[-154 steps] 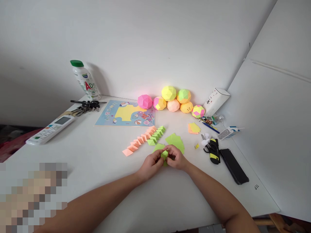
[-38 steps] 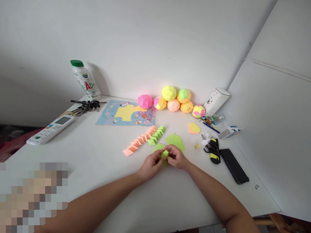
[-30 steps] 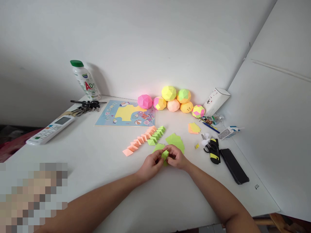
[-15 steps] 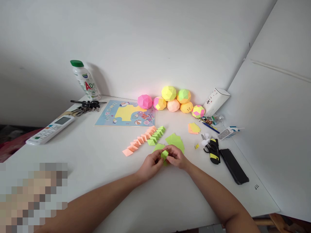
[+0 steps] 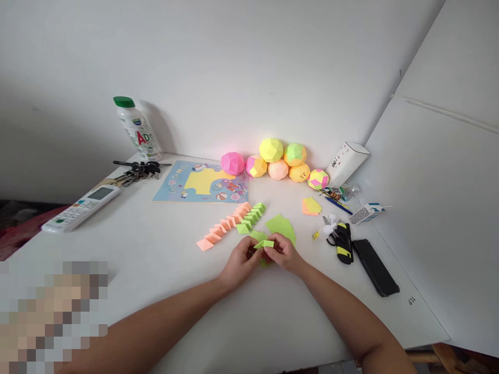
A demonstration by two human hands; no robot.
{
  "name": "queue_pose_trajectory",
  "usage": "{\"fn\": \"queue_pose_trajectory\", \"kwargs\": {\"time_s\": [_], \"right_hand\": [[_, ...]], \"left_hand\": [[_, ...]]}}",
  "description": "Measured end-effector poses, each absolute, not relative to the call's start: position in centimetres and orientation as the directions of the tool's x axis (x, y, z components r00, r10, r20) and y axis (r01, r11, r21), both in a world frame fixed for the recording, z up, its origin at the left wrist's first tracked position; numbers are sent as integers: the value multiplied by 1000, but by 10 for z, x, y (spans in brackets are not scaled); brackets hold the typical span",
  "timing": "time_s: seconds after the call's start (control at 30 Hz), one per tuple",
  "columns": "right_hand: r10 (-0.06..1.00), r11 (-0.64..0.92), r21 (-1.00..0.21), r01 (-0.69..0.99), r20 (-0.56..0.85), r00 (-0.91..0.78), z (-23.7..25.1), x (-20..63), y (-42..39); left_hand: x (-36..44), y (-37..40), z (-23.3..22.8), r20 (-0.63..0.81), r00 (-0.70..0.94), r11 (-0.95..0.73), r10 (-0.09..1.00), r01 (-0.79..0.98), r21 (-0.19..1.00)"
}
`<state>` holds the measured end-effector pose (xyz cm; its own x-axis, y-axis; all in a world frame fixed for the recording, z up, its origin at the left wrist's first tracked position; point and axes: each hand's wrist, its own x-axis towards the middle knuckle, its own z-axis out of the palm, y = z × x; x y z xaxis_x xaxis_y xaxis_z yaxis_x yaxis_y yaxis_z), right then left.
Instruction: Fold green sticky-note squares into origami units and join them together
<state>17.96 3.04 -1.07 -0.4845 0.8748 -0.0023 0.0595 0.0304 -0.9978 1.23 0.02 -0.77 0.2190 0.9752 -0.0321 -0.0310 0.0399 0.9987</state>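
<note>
Between my two hands is a small folded green paper piece, held just above the table. My left hand pinches its left end, and my right hand pinches the right end. Loose green paper sheets lie right behind my hands, partly covered by them. To the left, a row of folded green paper pieces runs beside a longer row of folded peach paper pieces.
Faceted paper balls are piled against the wall. A patterned board, a bottle, keys and a remote are on the left. On the right lie a utility knife, a black phone and small yellow and orange sheets.
The green paper between my fingers has turned and now shows a creased, flatter shape. Both hands stay in nearly the same place.
</note>
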Motion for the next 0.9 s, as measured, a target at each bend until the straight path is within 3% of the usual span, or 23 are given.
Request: {"fn": "queue_pose_trajectory", "kwargs": {"time_s": [0.23,0.57,0.9], "right_hand": [[867,120,-977,176,17,-498,-8,176,28],[862,269,-951,152,167,-479,-20,178,31],[864,423,-886,191,331,-379,-17,176,32]], "left_hand": [[12,1,-6,-109,174,137,979,-158,978],[12,3,-7,-139,106,156,985,-177,972],[12,2,-4,-138,172,160,975,-126,979]]}}
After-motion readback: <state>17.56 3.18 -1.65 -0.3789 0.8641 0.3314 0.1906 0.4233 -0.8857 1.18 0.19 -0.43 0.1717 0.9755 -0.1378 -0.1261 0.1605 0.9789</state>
